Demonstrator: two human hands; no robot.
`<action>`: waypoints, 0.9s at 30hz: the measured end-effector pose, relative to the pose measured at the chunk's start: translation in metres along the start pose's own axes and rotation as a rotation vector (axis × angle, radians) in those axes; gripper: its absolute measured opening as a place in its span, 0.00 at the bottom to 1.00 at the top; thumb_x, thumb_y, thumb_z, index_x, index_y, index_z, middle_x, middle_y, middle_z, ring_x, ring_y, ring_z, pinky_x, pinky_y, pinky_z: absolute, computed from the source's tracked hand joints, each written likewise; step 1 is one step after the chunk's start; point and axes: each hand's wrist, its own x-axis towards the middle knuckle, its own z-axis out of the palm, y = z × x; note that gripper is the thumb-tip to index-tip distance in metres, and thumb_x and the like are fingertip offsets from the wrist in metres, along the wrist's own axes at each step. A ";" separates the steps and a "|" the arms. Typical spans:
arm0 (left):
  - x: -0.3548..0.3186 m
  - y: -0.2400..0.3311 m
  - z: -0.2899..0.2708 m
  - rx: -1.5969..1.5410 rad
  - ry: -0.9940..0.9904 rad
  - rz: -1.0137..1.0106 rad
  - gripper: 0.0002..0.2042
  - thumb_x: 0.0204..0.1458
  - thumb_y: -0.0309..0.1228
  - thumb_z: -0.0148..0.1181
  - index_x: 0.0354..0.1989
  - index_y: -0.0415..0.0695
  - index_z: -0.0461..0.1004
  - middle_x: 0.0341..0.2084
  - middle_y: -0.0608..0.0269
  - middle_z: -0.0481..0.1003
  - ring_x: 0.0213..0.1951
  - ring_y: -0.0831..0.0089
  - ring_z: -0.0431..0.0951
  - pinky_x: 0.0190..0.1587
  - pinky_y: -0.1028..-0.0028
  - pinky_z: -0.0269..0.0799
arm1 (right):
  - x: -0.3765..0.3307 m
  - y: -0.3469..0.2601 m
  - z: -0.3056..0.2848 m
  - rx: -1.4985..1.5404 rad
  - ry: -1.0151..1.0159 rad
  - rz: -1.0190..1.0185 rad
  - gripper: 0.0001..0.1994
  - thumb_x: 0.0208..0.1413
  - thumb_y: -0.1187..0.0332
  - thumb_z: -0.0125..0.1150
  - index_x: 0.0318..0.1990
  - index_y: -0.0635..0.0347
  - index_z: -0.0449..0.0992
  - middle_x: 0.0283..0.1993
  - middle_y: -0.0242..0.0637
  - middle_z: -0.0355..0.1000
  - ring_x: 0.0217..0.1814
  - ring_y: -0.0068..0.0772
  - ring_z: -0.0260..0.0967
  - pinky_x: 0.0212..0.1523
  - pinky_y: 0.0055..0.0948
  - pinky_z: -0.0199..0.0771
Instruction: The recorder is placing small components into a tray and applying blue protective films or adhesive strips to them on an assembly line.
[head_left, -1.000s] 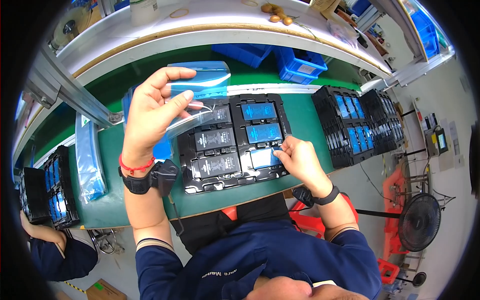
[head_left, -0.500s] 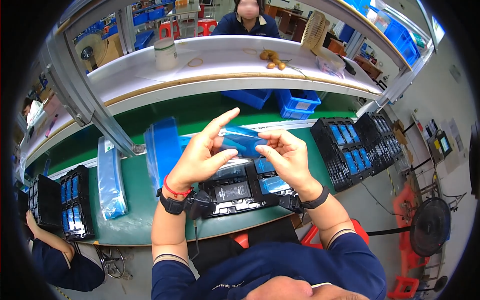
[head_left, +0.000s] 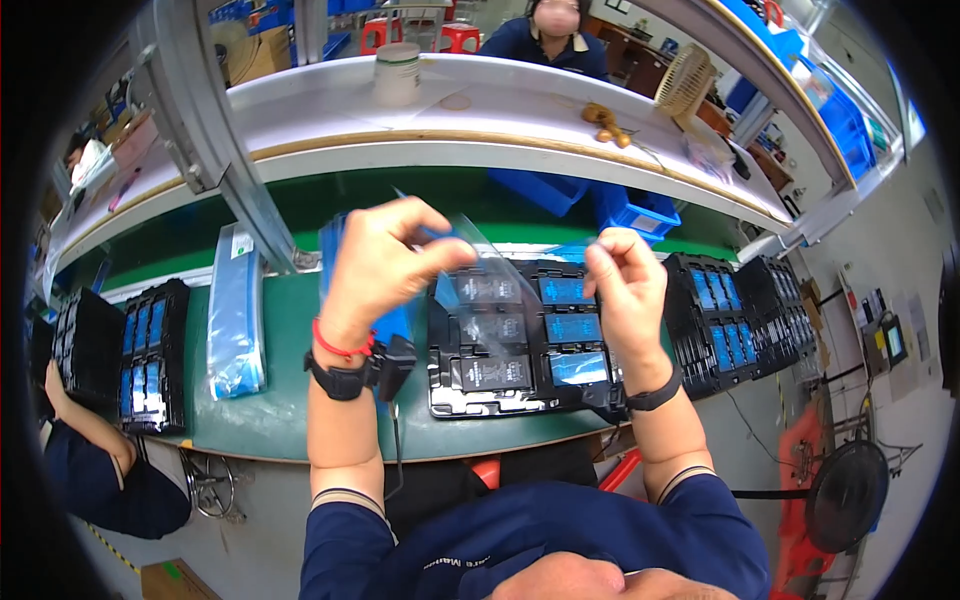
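My left hand (head_left: 385,265) is raised over the tray's left side, its thumb and forefinger pinched on a clear, bluish plastic film (head_left: 497,262), which is smeared by motion. Above the tray's right side, my right hand (head_left: 630,295) has its fingers pinched together. A thin bluish strip shows beside its fingertips, but what they hold is unclear. Beneath both hands lies a black plastic tray (head_left: 455,403) of flat rectangular battery packs. Those in its left part look dark grey (head_left: 495,373); those in the right part carry shiny blue film (head_left: 578,368).
Left of the tray are blue film sheets (head_left: 398,318) and a clear plastic bag (head_left: 236,325). Stacked black trays stand right (head_left: 705,345) and far left (head_left: 155,415), where a co-worker's arm (head_left: 85,415) reaches in. Blue bins (head_left: 635,212) sit under the white shelf (head_left: 440,110).
My hands have moved apart. The blue film sheet between them is now a blurred, clearer film at my left fingers. The view has shifted, showing more of the tray.
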 end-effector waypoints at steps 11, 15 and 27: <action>-0.017 0.006 -0.077 -0.352 0.352 0.022 0.11 0.50 0.21 0.53 0.43 0.34 0.70 0.32 0.54 0.76 0.35 0.69 0.80 0.30 0.82 0.73 | 0.030 0.091 0.016 -0.170 -0.389 0.750 0.08 0.50 0.72 0.62 0.24 0.59 0.68 0.16 0.25 0.62 0.10 0.14 0.54 0.08 0.16 0.53; -0.015 0.006 -0.077 -0.316 0.314 0.002 0.12 0.50 0.18 0.51 0.44 0.33 0.69 0.35 0.54 0.76 0.35 0.69 0.79 0.29 0.81 0.75 | 0.028 0.099 0.020 -0.171 -0.370 0.796 0.09 0.49 0.73 0.62 0.23 0.59 0.68 0.16 0.27 0.63 0.09 0.14 0.53 0.07 0.17 0.51; -0.014 0.004 -0.074 -0.295 0.254 -0.028 0.12 0.50 0.19 0.50 0.45 0.34 0.69 0.37 0.56 0.75 0.34 0.70 0.79 0.28 0.80 0.74 | 0.027 0.099 0.019 -0.223 -0.376 0.792 0.08 0.49 0.73 0.62 0.23 0.60 0.69 0.17 0.30 0.65 0.09 0.14 0.53 0.07 0.16 0.50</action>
